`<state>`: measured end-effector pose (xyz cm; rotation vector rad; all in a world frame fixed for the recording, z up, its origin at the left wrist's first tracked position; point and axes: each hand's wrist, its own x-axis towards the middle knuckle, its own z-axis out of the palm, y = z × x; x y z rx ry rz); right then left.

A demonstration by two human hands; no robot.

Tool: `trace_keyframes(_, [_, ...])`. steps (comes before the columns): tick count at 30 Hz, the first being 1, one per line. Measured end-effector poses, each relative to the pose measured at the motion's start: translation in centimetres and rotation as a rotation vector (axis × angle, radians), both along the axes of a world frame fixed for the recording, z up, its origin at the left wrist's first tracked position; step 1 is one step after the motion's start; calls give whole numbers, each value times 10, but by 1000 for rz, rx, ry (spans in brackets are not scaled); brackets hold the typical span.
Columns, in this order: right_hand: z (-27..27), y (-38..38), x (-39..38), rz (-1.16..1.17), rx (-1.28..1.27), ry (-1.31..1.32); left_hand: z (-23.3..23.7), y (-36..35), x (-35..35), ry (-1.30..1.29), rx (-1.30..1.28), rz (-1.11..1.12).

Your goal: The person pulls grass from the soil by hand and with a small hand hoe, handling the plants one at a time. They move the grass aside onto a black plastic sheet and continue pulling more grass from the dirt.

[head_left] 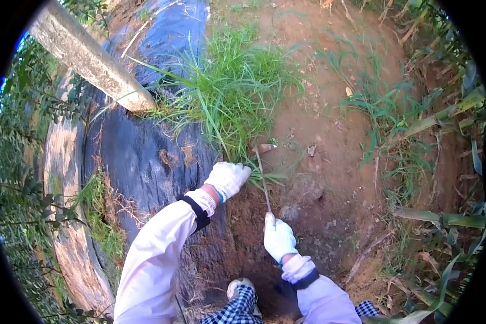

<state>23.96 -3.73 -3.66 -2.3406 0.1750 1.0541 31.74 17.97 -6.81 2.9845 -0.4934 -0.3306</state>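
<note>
1. Grass point(237, 92) is a thick clump in the head view, rooted beside the black film point(146, 156), on bare soil point(329, 135). It lies straight ahead of the left hand point(228, 180) and ahead and to the left of the right hand point(279, 238). Its long blades fan outward and upward, some leaning left toward the post point(92, 56).
2. Of the two, the left hand is nearer: it is at the near foot of the clump, with a few low blades just to its right. Its gloved fingers curl downward, but their undersides are hidden, so I cannot tell whether they are closed around stems.
3. Farther back, the gloved right hand is wrapped firmly around the tool point(263, 183) at its near end. The thin shaft runs away from the person, tipping slightly left, and its small head sits at the clump's lower right edge, turned right, away from the left hand. Whether that head touches stems or soil is unclear.
</note>
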Motion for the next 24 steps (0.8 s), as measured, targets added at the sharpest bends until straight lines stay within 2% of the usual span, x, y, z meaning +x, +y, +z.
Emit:
trace_keyframes(4, [4,-20,-50,8,69,-23,-6,15,21,-205,-15,-145])
trace_keyframes(5, [2,-31,-71,45,87,-69,-17,14,31,-193,-44,-56])
trace_keyframes(6, [-1,-33,-80,-31,-3,39,-29,11,43,-177,-76,35])
trace_keyframes(7, [-11,-32,-77,18,29,-177,-40,10,54,-159,-101,117])
trace_keyframes(9, [-30,-22,-54,111,98,-610,-25,6,69,-116,160,226])
trace_keyframes(10, [-12,-4,-17,-53,31,-180,-27,5,70,-129,134,360])
trace_keyframes(13, [-20,26,35,-47,-27,-175,-35,7,73,4,72,358])
trace_keyframes(15, [-18,36,44,11,-84,-114,-30,3,70,-40,49,356])
trace_keyframes(19, [-18,26,21,-2,-13,-61,-26,-5,59,10,10,347])
trace_keyframes(22, [-14,-1,-12,-22,56,-67,5,-1,26,120,-104,388])
trace_keyframes(23, [-16,-10,-26,-111,75,-61,-1,3,17,72,-107,397])
trace_keyframes(24, [-12,-14,-28,-215,126,-65,15,6,10,-22,-219,457])
